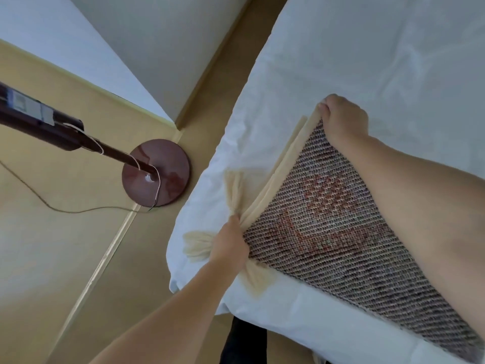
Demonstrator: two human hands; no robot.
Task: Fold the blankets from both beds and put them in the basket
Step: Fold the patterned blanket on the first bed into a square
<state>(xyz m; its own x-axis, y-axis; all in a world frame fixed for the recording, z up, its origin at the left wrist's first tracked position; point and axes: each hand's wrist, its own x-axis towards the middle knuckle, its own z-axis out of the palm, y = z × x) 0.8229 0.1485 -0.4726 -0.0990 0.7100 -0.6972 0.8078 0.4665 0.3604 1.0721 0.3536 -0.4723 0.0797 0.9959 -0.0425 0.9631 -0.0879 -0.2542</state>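
Head view, looking steeply down. At far left a dark brown floor lamp pole (47, 127) slants in from the edge, with a pale label on it, and runs down to a round reddish-brown base (156, 172) standing on the tan floor (65, 232). A thin cord (78, 210) trails from the base across the floor toward the left edge. Behind the lamp, pale walls (162, 43) meet in a corner.

Just right of the base is the bed (380, 61), covered in a wrinkled white sheet. A woven blanket (336, 227) lies folded on it near the closest edge, brownish-grey with a faint red pattern in the middle and cream edging and tassels (236, 193).

The left hand (229, 245) reaches in from below and is closed on the blanket's near-left corner, fingers bunched into the cream fringe, tassels fanning out on both sides of it. The right hand (342, 118) comes in from the right edge, its bare forearm lying across the blanket, and pinches the far corner between thumb and fingers, the cream border stretched taut in a straight line between the two hands.
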